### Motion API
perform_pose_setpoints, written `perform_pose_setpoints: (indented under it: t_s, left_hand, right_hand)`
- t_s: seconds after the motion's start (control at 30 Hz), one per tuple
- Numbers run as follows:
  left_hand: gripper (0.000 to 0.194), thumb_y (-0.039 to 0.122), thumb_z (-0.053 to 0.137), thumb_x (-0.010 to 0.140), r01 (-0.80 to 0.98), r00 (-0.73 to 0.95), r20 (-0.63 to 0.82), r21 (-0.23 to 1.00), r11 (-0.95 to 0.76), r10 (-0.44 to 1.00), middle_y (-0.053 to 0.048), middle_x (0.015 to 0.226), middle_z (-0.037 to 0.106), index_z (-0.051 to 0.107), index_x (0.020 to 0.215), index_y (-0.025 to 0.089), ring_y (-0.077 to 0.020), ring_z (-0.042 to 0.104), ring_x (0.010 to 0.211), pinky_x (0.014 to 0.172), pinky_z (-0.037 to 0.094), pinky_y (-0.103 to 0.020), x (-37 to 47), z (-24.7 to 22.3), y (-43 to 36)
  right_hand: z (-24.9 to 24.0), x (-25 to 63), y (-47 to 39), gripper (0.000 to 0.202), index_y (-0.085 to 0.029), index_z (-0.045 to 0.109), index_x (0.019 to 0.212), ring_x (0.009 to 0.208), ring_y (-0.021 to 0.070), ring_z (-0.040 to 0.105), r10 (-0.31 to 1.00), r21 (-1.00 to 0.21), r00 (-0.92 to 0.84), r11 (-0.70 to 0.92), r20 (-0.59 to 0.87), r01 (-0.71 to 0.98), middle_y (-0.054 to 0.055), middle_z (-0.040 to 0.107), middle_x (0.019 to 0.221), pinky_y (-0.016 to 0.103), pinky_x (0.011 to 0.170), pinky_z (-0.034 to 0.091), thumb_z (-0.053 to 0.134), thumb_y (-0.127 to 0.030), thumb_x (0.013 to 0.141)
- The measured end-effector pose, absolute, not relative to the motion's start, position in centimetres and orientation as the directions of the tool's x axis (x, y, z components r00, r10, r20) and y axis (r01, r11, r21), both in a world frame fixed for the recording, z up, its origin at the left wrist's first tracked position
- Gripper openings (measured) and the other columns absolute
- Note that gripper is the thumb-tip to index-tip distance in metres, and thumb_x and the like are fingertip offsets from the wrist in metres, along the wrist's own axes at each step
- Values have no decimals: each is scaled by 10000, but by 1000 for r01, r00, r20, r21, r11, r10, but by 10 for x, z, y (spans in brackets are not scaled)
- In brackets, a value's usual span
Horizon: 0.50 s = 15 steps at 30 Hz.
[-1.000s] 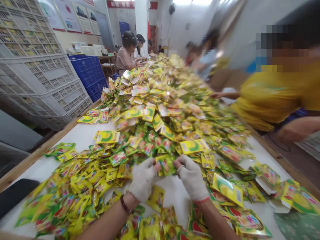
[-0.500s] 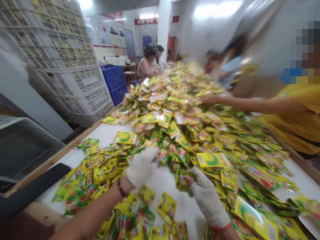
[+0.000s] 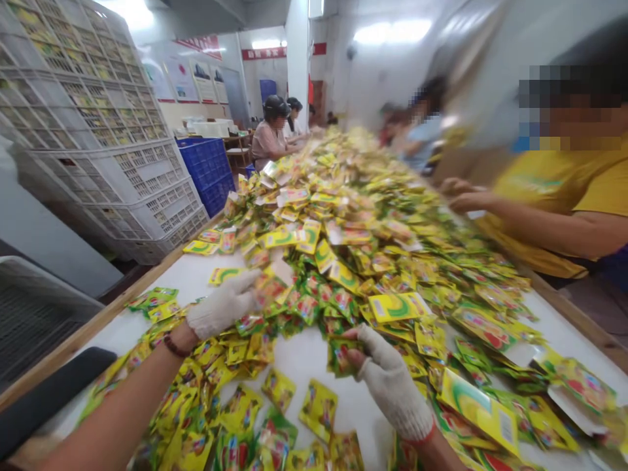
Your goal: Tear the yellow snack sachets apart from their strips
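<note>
My left hand (image 3: 223,306), in a white glove with bare fingertips, is closed on the near side of a small carton (image 3: 273,286). The carton is smeared by motion and shows yellow, red and a pale flap. Lower and to the right, my right hand (image 3: 392,379), gloved the same way, pinches a green and yellow sachet (image 3: 339,356) between thumb and fingers. Loose sachets (image 3: 320,409) lie on the white tabletop (image 3: 301,353) between my forearms. A flat yellow carton (image 3: 398,306) rests just beyond my right hand.
A large heap of sachets and cartons (image 3: 353,216) runs down the table. White crates (image 3: 142,170) and blue crates (image 3: 206,170) are stacked at left. A dark, long object (image 3: 59,392) lies along the near-left edge. A co-worker in yellow (image 3: 534,196) sits at right; other people are farther back.
My left hand has moved left and up and now has a carton in its fingers. My right hand keeps its sachet. The co-worker in yellow has drawn an arm back from the heap.
</note>
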<state>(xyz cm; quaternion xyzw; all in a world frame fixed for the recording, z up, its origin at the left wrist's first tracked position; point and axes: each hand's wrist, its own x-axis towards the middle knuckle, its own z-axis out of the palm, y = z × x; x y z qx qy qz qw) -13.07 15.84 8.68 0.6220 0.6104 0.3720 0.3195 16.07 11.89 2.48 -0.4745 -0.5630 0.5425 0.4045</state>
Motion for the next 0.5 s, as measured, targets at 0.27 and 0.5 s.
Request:
perform_pose_setpoints:
  t_s: [0.27, 0.5]
  left_hand:
    - [460, 425, 525, 823, 596, 457, -151, 784, -175, 876, -67, 1148, 668, 572, 1211, 183, -245, 614, 1005, 887, 486, -350, -46, 56, 126]
    - [550, 244, 641, 695, 936, 184, 172, 270, -226, 968, -118, 1093, 644, 518, 1225, 163, -296, 603, 1030, 920, 466, -438, -18, 14, 106]
  right_hand:
    - [21, 167, 130, 256, -182, 554, 815, 438, 84, 440, 959, -984, -221, -167, -177, 65, -69, 482, 517, 191, 401, 386, 652, -396, 716]
    - [13, 161, 131, 348, -187, 531, 879, 414, 92, 459, 976, -984, -124, -180, -177, -10, -64, 512, 549, 210, 376, 412, 637, -483, 730]
